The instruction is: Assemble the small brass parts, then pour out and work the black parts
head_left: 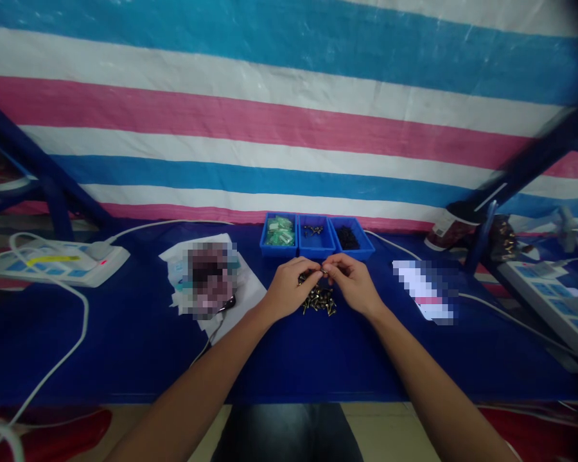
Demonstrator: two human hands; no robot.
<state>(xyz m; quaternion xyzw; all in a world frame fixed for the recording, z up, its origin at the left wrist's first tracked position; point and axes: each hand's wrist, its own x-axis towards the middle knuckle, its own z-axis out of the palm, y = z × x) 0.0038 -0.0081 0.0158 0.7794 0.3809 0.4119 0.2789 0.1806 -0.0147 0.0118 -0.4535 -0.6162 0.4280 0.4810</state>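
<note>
My left hand (295, 282) and my right hand (350, 280) meet over the table, thumbs and fingertips pinched together. Between them is a tiny piece, too small to make out. Just below the fingers lies a loose pile of small brass-and-dark screw-like metal pieces (320, 300), partly covered by my left hand. Behind my hands, three blue bins stand side by side. In the left bin (279, 252) are small green-and-clear plastic packets (280, 230). A few metal pieces (313, 230) lie in the middle bin (316, 246), and many small black parts (347, 237) fill part of the right bin (365, 247).
To the left, white paper (248, 295) lies under a blurred item, near a cable and a white power strip (87, 266). A lit phone (424, 292) is at the right, with another power strip (549, 301) and a dark cup (447, 228) beyond. Striped sheeting (289, 122) hangs behind.
</note>
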